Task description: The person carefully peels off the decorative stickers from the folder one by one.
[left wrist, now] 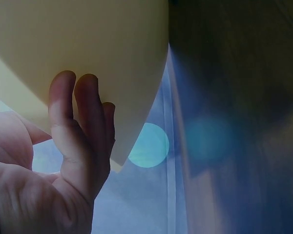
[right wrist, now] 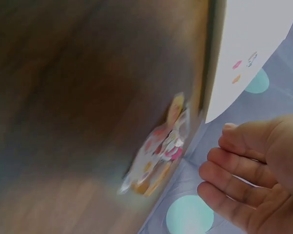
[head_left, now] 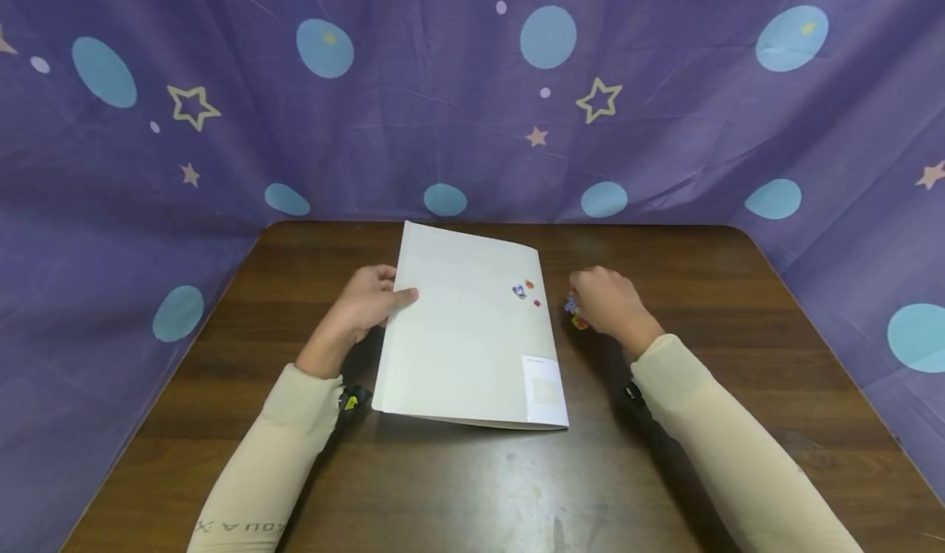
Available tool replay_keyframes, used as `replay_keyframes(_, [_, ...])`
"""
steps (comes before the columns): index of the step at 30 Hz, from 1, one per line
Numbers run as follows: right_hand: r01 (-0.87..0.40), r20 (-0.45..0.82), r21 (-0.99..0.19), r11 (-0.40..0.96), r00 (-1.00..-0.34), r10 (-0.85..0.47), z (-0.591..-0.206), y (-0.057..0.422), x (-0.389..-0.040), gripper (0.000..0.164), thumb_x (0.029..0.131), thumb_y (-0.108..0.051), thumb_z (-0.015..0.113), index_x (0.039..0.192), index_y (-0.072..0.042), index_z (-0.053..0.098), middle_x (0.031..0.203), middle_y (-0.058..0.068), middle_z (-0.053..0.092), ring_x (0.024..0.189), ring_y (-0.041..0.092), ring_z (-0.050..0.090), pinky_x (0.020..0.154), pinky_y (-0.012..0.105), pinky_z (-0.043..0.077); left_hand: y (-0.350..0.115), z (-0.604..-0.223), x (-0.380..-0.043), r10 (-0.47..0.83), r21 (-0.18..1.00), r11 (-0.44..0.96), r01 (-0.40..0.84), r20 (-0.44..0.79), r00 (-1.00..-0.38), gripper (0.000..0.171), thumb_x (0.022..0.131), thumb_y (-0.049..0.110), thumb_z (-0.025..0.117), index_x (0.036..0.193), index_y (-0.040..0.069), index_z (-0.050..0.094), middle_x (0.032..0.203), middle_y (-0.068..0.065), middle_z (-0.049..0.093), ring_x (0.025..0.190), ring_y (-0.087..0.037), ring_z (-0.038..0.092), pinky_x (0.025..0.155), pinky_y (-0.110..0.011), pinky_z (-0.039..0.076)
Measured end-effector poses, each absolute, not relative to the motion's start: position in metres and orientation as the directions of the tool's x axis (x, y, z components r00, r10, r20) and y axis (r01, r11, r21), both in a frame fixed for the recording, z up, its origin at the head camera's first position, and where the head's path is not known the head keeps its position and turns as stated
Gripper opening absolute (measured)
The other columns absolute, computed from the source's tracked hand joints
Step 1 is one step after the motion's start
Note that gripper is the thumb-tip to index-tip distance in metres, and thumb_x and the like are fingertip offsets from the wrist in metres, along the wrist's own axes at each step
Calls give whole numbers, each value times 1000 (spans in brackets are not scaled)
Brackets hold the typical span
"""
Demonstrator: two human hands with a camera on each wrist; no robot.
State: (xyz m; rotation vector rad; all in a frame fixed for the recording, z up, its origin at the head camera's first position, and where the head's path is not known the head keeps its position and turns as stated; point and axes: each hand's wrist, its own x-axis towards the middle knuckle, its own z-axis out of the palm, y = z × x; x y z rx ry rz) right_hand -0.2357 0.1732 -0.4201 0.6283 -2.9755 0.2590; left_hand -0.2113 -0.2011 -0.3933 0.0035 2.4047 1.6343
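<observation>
A large white folder is tilted over the table, its lower edge slightly parted. My left hand grips its left edge, thumb on the front; in the left wrist view the fingers press against the back. A few small stickers show on the front, near the right edge. To the right, my right hand hovers beside a small pile of colourful stickers on the table. Its fingers are loosely curled, apart from the pile, with nothing visible between them.
A pale label sits at the folder's lower right corner. The brown wooden table reaches back to a purple curtain with stars and blue spots. Each wrist wears a dark strap.
</observation>
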Motion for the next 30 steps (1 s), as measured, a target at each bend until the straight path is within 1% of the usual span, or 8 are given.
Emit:
replay_keyframes(7, [-426,85,-226,876,-905,-418,-418,152,-243,10,99,-13,67,94,-5,72,76,4,62,64,18,57,61,35,51,-202,-394,-212,129,914,385,-126,-189,-974,54,100,12,67,141,-12,44,104,-22,69,77,-21,70,64,-36,61])
replay_keyframes(9, [-436,74,-251,864,-899,-432,-419,148,-246,10,100,-12,67,95,-5,72,78,5,61,64,18,57,60,34,49,-202,-394,-212,127,914,386,-126,-188,-974,53,99,12,67,141,-12,45,104,-22,69,77,-22,70,64,-36,61])
replay_keyframes(12, [-453,70,-288,844,-889,-453,-421,143,-249,11,100,-14,67,102,-3,72,87,7,65,72,19,60,65,36,51,-202,-394,-213,125,913,388,-125,-187,-974,52,99,12,67,140,-13,45,104,-22,69,78,-22,71,64,-36,61])
replay_keyframes(15, [-465,71,-334,820,-880,-471,-421,139,-251,17,101,-17,68,110,-3,72,100,8,69,85,21,62,75,38,54,-202,-394,-213,121,913,388,-127,-188,-975,51,99,11,67,140,-12,46,103,-22,69,78,-23,71,65,-37,61])
replay_keyframes(17, [-472,71,-366,802,-873,-482,-422,137,-251,18,101,-18,68,113,-5,73,102,6,70,88,20,62,78,38,54,-201,-395,-213,123,913,388,-126,-186,-975,52,99,12,67,140,-12,46,103,-22,69,78,-22,71,65,-36,61])
replay_keyframes(23, [-559,112,-411,721,-815,-568,-421,131,-256,8,101,-14,67,103,-10,73,89,0,66,78,15,58,69,32,50,-202,-394,-213,128,914,388,-122,-185,-974,53,99,12,67,141,-13,45,103,-22,69,77,-22,71,64,-35,61])
replay_keyframes(27, [-624,125,-399,672,-763,-634,-422,128,-259,7,101,-14,67,103,-10,73,91,0,63,80,16,55,71,30,49,-202,-394,-213,130,914,386,-123,-186,-974,53,99,11,67,140,-13,45,103,-22,69,76,-21,71,64,-35,61])
replay_keyframes(30, [-649,116,-373,663,-741,-661,-422,126,-261,5,101,-14,66,99,-11,70,92,1,61,83,17,52,72,31,48,-201,-394,-213,127,913,387,-124,-187,-974,52,99,11,67,139,-13,45,102,-22,69,76,-21,71,64,-35,61])
